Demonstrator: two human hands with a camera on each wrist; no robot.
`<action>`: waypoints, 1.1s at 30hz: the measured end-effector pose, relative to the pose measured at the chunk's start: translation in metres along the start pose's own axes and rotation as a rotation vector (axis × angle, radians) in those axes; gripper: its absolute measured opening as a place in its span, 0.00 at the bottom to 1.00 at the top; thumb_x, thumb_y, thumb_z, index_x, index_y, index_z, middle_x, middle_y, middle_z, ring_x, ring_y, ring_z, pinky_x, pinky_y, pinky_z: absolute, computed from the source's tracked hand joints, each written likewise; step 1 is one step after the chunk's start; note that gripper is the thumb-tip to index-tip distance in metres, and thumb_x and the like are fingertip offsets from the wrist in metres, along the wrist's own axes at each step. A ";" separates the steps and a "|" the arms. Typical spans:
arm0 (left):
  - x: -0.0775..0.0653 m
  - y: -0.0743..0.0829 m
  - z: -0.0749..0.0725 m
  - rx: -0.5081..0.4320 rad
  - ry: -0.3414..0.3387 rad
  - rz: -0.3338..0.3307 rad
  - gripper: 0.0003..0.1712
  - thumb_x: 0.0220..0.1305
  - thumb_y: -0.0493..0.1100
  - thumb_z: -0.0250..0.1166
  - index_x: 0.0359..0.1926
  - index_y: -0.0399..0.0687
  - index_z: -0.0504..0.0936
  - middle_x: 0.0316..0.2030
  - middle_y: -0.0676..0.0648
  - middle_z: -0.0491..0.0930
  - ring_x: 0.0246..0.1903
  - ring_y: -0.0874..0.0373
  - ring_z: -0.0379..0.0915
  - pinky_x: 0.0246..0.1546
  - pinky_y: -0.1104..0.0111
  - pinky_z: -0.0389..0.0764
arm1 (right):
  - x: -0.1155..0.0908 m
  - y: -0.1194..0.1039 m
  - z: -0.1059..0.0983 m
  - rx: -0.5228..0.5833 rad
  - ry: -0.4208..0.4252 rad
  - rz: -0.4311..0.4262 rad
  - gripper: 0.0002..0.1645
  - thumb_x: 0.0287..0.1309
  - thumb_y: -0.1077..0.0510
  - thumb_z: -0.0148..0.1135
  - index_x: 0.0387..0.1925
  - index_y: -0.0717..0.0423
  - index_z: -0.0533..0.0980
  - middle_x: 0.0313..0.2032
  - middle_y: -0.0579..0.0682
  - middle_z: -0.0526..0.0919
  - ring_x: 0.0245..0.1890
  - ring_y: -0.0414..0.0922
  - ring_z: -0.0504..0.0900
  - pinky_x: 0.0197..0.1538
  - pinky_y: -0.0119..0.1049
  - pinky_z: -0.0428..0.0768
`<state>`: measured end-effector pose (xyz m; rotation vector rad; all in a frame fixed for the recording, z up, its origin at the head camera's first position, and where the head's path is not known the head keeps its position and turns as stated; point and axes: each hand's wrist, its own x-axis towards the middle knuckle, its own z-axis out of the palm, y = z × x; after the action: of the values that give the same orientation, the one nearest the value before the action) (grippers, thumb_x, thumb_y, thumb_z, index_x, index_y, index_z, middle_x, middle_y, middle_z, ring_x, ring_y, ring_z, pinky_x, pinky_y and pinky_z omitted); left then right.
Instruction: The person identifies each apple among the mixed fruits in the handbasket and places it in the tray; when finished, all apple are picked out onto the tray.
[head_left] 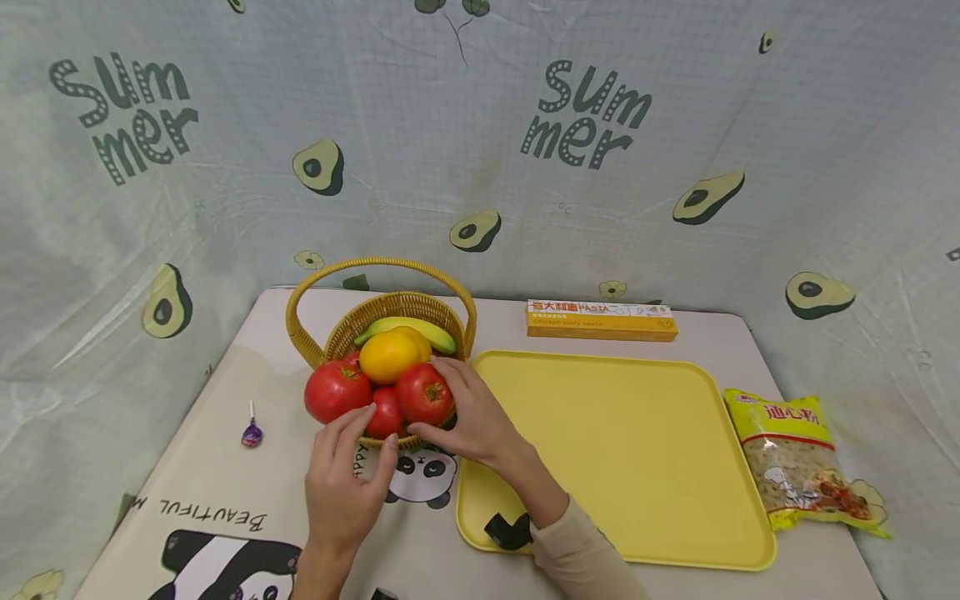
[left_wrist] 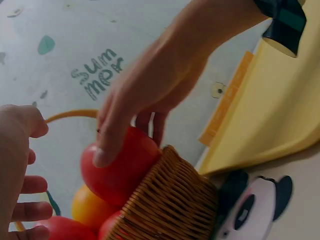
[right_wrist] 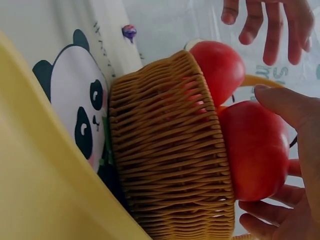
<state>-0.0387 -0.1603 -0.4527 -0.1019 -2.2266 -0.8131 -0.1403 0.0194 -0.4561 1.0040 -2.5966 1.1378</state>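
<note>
A woven basket [head_left: 345, 333] with a tall handle holds a banana [head_left: 408, 329], yellow-orange fruit [head_left: 386, 357] and red apples. On its right front side, my right hand [head_left: 480, 412] holds an apple [head_left: 424, 394], thumb on one side and fingers round the other. In the right wrist view this apple [right_wrist: 255, 150] rests against the basket rim. My left hand [head_left: 347, 483] is raised in front of the basket, fingers loosely bent, holding nothing. Nearest to it are a large apple [head_left: 335, 392] on the left and a smaller one [head_left: 386, 414] between the two.
Right of the basket lies a yellow tray [head_left: 622, 458], with my right forearm over its left edge. A pasta box [head_left: 600, 322] stands behind it; a bag of macaroni [head_left: 802, 462] leans at its right. A lollipop [head_left: 252, 429] lies left of the basket.
</note>
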 end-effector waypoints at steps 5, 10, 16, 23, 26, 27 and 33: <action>-0.008 -0.009 0.010 -0.019 0.034 0.022 0.23 0.54 0.42 0.70 0.51 0.37 0.84 0.44 0.40 0.82 0.45 0.49 0.77 0.58 0.90 0.62 | 0.003 0.001 0.006 0.033 0.002 0.000 0.54 0.50 0.39 0.74 0.72 0.53 0.61 0.68 0.51 0.68 0.63 0.47 0.73 0.59 0.42 0.81; -0.014 -0.015 0.018 -0.018 0.070 0.022 0.21 0.54 0.42 0.70 0.49 0.37 0.84 0.40 0.41 0.82 0.40 0.49 0.78 0.56 0.91 0.64 | 0.006 0.002 0.009 0.045 -0.004 -0.001 0.54 0.50 0.40 0.75 0.72 0.52 0.60 0.67 0.51 0.68 0.61 0.47 0.74 0.58 0.41 0.82; -0.021 -0.024 0.024 0.028 0.067 -0.034 0.19 0.54 0.41 0.70 0.47 0.37 0.84 0.35 0.42 0.79 0.33 0.53 0.74 0.44 0.86 0.72 | 0.007 0.002 0.011 0.094 -0.010 0.009 0.53 0.49 0.43 0.76 0.72 0.53 0.60 0.66 0.52 0.69 0.61 0.48 0.74 0.58 0.43 0.82; -0.028 -0.033 0.031 0.065 0.082 -0.109 0.15 0.56 0.41 0.69 0.43 0.36 0.84 0.30 0.43 0.74 0.28 0.57 0.69 0.30 0.78 0.72 | 0.005 0.005 0.014 0.138 0.034 -0.002 0.53 0.48 0.46 0.77 0.71 0.55 0.62 0.65 0.52 0.70 0.61 0.47 0.73 0.59 0.42 0.81; -0.029 -0.034 0.034 0.073 0.095 -0.128 0.15 0.56 0.42 0.69 0.42 0.36 0.84 0.29 0.43 0.74 0.28 0.57 0.68 0.28 0.76 0.72 | 0.005 0.005 0.012 0.157 0.060 -0.007 0.53 0.47 0.47 0.78 0.71 0.57 0.63 0.64 0.53 0.71 0.61 0.48 0.73 0.59 0.43 0.81; -0.030 -0.035 0.034 0.077 0.097 -0.133 0.15 0.56 0.42 0.70 0.42 0.37 0.84 0.29 0.44 0.73 0.27 0.58 0.68 0.28 0.76 0.72 | 0.004 0.005 0.010 0.161 0.068 -0.008 0.53 0.47 0.47 0.78 0.71 0.57 0.63 0.64 0.53 0.71 0.61 0.48 0.73 0.59 0.43 0.81; -0.031 -0.038 0.036 0.090 0.115 -0.149 0.14 0.56 0.42 0.70 0.41 0.37 0.84 0.28 0.44 0.73 0.26 0.57 0.68 0.27 0.75 0.71 | 0.003 0.006 0.001 0.151 0.114 -0.002 0.51 0.47 0.49 0.78 0.70 0.54 0.63 0.63 0.53 0.71 0.60 0.48 0.74 0.57 0.43 0.83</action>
<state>-0.0506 -0.1639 -0.5122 0.1526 -2.1764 -0.7761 -0.1466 0.0199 -0.4598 0.9390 -2.4524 1.3654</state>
